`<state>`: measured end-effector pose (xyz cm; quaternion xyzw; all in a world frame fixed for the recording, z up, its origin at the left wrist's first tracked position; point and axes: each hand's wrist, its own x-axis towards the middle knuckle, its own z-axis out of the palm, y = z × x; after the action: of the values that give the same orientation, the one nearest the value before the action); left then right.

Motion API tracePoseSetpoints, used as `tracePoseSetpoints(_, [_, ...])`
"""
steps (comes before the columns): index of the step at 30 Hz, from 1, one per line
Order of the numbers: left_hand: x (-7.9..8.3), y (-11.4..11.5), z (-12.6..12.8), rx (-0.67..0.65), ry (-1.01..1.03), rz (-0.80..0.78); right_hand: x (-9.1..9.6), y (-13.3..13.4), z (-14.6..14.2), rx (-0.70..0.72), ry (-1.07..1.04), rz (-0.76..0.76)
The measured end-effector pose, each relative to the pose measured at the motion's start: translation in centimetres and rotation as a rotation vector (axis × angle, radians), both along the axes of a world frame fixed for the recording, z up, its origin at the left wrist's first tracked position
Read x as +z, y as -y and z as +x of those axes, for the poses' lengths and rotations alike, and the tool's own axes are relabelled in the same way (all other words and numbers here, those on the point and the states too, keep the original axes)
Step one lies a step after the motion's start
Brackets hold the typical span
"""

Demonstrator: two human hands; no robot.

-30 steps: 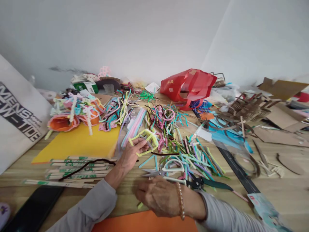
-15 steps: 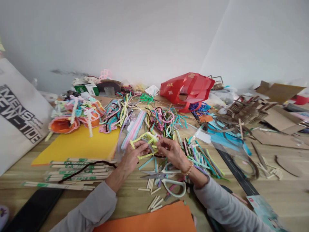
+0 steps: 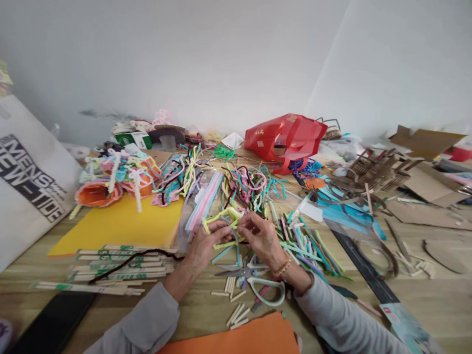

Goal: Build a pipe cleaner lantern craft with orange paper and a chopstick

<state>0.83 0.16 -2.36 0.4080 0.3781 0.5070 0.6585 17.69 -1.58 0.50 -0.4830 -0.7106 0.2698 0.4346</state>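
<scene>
Both hands are drawn close together, working on one small piece. The left hand (image 3: 206, 248) is curled narrowly, thumb against fingers, around a loop of yellow-green pipe cleaner (image 3: 223, 215). The right hand (image 3: 261, 238) meets it from the other side, its fingertips (image 3: 245, 222) pinched tight on the same twisted loop. Only a narrow gap separates the two hands, and the loop stands up just above and between them, partly hidden by the fingers. A gold-toned beaded bracelet (image 3: 282, 268) circles the right wrist.

Directly below the grip lie scissors with pale green handles (image 3: 266, 291), blades pointing toward the left hand, with short wooden sticks (image 3: 234, 300) just beside them. Right of the right hand fans a spread of cut pipe cleaners (image 3: 306, 250); above the grip sits a tangled heap of multicoloured pipe cleaners (image 3: 245, 184). Just beyond the left hand's fingers, a clear plastic bag (image 3: 204, 209) holds pastel stems.

Further left of the left hand are a yellow card sheet (image 3: 121, 223) and a stack of wooden sticks (image 3: 121, 265) with a dark brown pipe cleaner (image 3: 136, 258) across it — all on a wooden table (image 3: 435, 300). An orange card sheet (image 3: 236, 337) lies nearest the body, below the grip.
</scene>
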Motion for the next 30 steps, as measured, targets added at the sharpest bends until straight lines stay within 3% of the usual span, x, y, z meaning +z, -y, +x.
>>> tracePoseSetpoints(11, [0.8, 0.5, 0.2, 0.005, -0.103, 0.041, -0.6, 0.3, -0.6, -0.066, 0.017, 0.035])
tracePoseSetpoints(17, [1.6, 0.6, 0.0, 0.078, -0.27, 0.138, -1.1, 0.1, -0.8, -0.036, -0.102, -0.082])
tracePoseSetpoints(21, [2.0, 1.0, 0.0, 0.2, -0.446, 0.295, -0.9, 0.2, -0.9, 0.045, -0.203, -0.157])
tracePoseSetpoints(26, [1.5, 1.3, 0.2, 0.333, -0.538, 0.398, -0.4, 0.6, -1.1, 0.073, -0.198, -0.162])
tracePoseSetpoints(30, [1.1, 1.4, 0.1, 0.333, -0.634, 0.499, 0.0, 0.5, -1.3, 0.143, -0.414, -0.326])
